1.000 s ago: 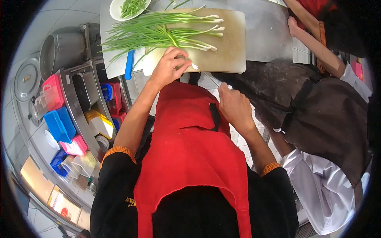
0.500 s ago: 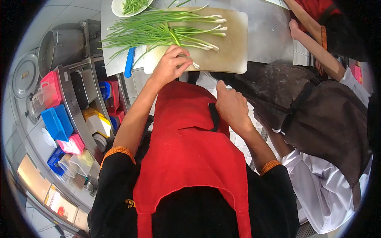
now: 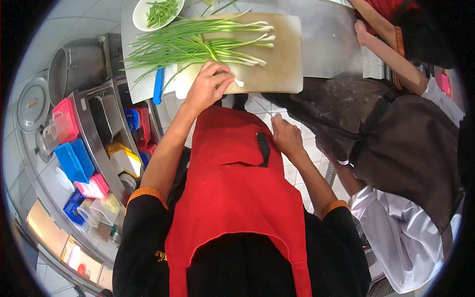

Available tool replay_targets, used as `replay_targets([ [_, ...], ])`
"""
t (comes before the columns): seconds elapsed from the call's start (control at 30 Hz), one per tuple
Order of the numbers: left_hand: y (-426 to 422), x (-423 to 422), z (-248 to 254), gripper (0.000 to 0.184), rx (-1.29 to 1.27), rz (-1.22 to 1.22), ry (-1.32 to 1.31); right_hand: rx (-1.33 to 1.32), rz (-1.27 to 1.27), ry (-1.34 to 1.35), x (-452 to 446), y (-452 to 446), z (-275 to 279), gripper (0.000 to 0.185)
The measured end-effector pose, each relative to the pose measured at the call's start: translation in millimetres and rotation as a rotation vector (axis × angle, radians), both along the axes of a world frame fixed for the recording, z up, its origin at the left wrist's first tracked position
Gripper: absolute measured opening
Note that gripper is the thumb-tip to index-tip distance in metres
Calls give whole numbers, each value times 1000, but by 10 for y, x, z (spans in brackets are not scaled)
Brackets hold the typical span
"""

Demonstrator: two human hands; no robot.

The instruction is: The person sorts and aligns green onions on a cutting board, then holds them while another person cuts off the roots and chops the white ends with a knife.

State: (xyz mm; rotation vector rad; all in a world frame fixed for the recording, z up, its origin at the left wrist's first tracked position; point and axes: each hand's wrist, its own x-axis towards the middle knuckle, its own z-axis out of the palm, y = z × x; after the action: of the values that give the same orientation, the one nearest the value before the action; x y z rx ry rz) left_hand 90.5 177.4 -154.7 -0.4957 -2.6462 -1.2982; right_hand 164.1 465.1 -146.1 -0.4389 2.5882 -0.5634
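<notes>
"What's around the hands on your feed?"

"Just beyond the left hand (image 3: 211, 86) I have a bundle of spring onions (image 3: 198, 47) across the cutting board (image 3: 282, 62), with a bowl (image 3: 138, 24) of cut greens farther off. A blue handle (image 3: 158, 86) lies to that hand's left at the edge of the tabletop (image 3: 331, 42), and the shelf (image 3: 91, 128) stands well out on the same side."

"Anything in the way of the other one?"

"A co-worker's dark apron (image 3: 405, 143) fills the space right of the right hand (image 3: 287, 134). Another person's hand (image 3: 362, 34) is at the tabletop's edge, farther forward."

"Pose?"

"The left reaches over the board's near edge, pinching a single spring onion (image 3: 239, 83), white end poking out rightward. The right sits nearer the body by the red apron (image 3: 237, 198), clenched — round a knife (image 3: 269, 114), I'd say, though I get only a faint sliver of blade."

"Changed since half a second ago?"

"The right has drawn back — the blade reached up to the white end then, and now it's apart. The left keeps its pinch."
</notes>
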Motion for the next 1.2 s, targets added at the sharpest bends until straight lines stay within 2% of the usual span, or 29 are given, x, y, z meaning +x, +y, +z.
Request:
replay_targets([
  [0.07,98,-102,110,20,12,31,9,-29,-19,-9,53,115,96,18],
  [0.13,254,-239,248,24,-79,59,137,-125,-116,30,92,168,203,21],
  [0.3,615,-814,279,17,-262,151,247,-244,-191,181,69,63,382,19],
  [0.37,665,-908,235,17,-553,117,163,-254,-204,201,77,32,410,19],
  [0.5,612,-907,221,18,-562,82,26,-249,-304,139,23,63,496,21],
  [0.57,510,-839,244,17,-427,-88,2,-221,-328,133,-50,66,589,20],
  [0.67,454,-726,306,16,-396,-72,-90,-121,-344,104,-172,57,650,22],
  [0.97,363,-688,281,11,-454,46,-87,70,-227,53,-596,-150,817,28],
  [1.2,327,-735,293,12,-439,25,-106,246,-141,29,-817,-256,1119,28],
])
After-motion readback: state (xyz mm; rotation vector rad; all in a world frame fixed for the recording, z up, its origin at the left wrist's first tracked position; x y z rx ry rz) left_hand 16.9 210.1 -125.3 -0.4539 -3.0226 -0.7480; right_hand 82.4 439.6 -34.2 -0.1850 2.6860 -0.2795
